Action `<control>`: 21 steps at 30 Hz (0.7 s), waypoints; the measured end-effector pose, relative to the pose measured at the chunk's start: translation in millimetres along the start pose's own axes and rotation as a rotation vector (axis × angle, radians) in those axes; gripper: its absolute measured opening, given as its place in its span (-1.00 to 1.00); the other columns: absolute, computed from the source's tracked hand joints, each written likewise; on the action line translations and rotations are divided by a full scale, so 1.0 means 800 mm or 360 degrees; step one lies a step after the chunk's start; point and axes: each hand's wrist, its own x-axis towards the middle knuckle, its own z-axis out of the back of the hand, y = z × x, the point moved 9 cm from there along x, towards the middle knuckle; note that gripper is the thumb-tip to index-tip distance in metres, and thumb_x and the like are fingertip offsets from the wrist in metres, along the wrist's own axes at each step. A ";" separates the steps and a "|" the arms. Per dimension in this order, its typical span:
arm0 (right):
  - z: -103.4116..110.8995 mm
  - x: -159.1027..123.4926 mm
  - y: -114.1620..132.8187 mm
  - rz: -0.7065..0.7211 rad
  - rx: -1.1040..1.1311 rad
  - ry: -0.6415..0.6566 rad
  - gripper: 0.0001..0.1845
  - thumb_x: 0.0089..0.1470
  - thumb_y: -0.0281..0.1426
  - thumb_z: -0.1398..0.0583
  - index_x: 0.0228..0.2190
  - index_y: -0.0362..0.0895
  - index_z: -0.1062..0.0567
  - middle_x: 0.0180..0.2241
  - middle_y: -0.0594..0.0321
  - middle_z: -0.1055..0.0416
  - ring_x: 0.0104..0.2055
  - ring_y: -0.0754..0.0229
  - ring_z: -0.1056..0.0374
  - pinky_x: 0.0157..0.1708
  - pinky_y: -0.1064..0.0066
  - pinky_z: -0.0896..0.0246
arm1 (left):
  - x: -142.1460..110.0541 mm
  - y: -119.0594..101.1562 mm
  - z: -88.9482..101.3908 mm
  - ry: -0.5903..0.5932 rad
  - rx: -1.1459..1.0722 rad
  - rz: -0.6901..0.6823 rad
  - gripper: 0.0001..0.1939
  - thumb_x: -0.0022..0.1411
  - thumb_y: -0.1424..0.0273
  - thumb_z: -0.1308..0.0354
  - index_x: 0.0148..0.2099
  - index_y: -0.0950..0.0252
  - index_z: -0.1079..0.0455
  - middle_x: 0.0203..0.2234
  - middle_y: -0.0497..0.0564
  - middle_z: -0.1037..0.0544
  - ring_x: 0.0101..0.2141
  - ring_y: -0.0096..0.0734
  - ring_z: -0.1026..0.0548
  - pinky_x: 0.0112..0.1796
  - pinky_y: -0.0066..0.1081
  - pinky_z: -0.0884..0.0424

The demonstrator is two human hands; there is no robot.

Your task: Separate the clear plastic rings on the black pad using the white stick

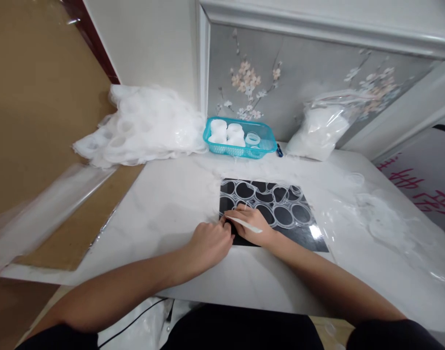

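Note:
A black mat (317, 238) lies on the white table (171, 209), covered by a clear sheet of linked plastic rings (280, 204). My left hand (210, 243) rests curled at the mat's near-left corner, fingers closed against the sheet's edge. My right hand (252, 224) lies on the mat beside it, closed on a thin white stick-like tool (244, 224) that points left toward the left hand's fingertips.
A teal basket (260, 146) with white ring stacks stands at the back. A heap of white ring sheets (142, 126) lies back left, a filled plastic bag (319, 129) back right. Loose clear scraps (386, 218) lie on the right. Brown board (80, 233) borders the table's left.

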 end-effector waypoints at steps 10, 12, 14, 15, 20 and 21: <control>0.187 0.062 -0.020 -0.0322 -0.0107 -0.1262 -0.70 0.19 -0.27 -0.10 -0.32 -0.22 -0.54 -0.28 0.03 -0.55 -0.20 0.06 -0.45 -0.14 0.27 -0.28 | -0.006 0.003 0.021 -0.0046 0.0075 0.0008 -0.68 0.37 0.31 0.05 -0.14 0.37 -0.48 0.04 0.19 -0.48 -0.36 -0.09 -0.59 -0.41 -0.20 -0.48; 0.169 0.039 -0.009 -0.0306 -0.0127 -0.1060 -0.74 0.15 -0.26 -0.16 -0.40 -0.17 -0.56 -0.30 0.09 -0.57 -0.26 0.08 -0.47 -0.24 0.33 -0.31 | -0.007 -0.003 0.023 -0.0138 0.0109 -0.0063 -0.66 0.40 0.30 0.08 -0.12 0.37 -0.47 0.01 0.20 -0.50 -0.36 -0.11 -0.59 -0.45 -0.23 -0.47; 0.132 0.008 -0.006 -0.0333 -0.0155 -0.0775 -0.75 0.15 -0.27 -0.16 -0.41 -0.13 -0.57 -0.29 0.13 -0.57 -0.31 0.10 -0.47 -0.34 0.35 -0.32 | -0.008 -0.014 0.022 -0.0225 0.0143 -0.0188 -0.65 0.42 0.31 0.12 -0.11 0.38 -0.45 0.06 0.21 -0.47 -0.36 -0.15 -0.59 -0.48 -0.28 -0.45; 0.113 -0.008 -0.007 -0.0355 -0.0155 -0.0645 -0.75 0.17 -0.28 -0.14 -0.38 -0.12 -0.57 -0.28 0.14 -0.57 -0.32 0.10 -0.48 -0.37 0.35 -0.32 | -0.008 -0.019 0.021 -0.0259 0.0156 -0.0254 -0.65 0.42 0.31 0.13 -0.11 0.37 -0.45 0.10 0.19 -0.43 -0.36 -0.18 -0.59 -0.50 -0.31 -0.43; 0.057 -0.050 -0.018 -0.0396 0.0027 -0.0328 -0.77 0.20 -0.35 -0.12 -0.35 -0.11 -0.56 -0.29 0.17 -0.57 -0.24 0.09 -0.49 -0.26 0.32 -0.37 | -0.005 -0.032 0.012 -0.0325 0.0201 -0.0407 -0.71 0.40 0.30 0.06 -0.08 0.34 -0.42 0.14 0.11 -0.40 -0.41 -0.25 -0.58 -0.56 -0.35 -0.38; 0.054 -0.050 -0.020 -0.0399 0.0064 -0.0314 -0.78 0.19 -0.36 -0.12 -0.36 -0.11 -0.56 -0.30 0.17 -0.56 -0.23 0.09 -0.49 -0.25 0.31 -0.37 | -0.004 -0.032 0.011 -0.0321 0.0205 -0.0409 -0.72 0.40 0.30 0.06 -0.09 0.34 -0.42 0.13 0.11 -0.41 -0.42 -0.26 -0.58 -0.57 -0.34 -0.37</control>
